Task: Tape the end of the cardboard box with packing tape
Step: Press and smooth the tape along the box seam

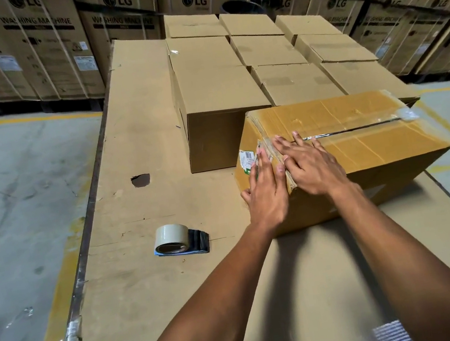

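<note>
A brown cardboard box lies on a cardboard-covered work surface, with clear packing tape along its top seam. My left hand lies flat on the box's left end face, over a strip of tape and beside a white and green label. My right hand presses flat on the top near that same edge, fingers spread over the tape. A roll of tan packing tape in a dark dispenser rests on the surface to the left, apart from both hands.
Several closed cardboard boxes stand behind the taped box. Large stacked LG washing-machine cartons line the back. A hole shows in the surface's cardboard. Concrete floor with yellow lines lies left and right.
</note>
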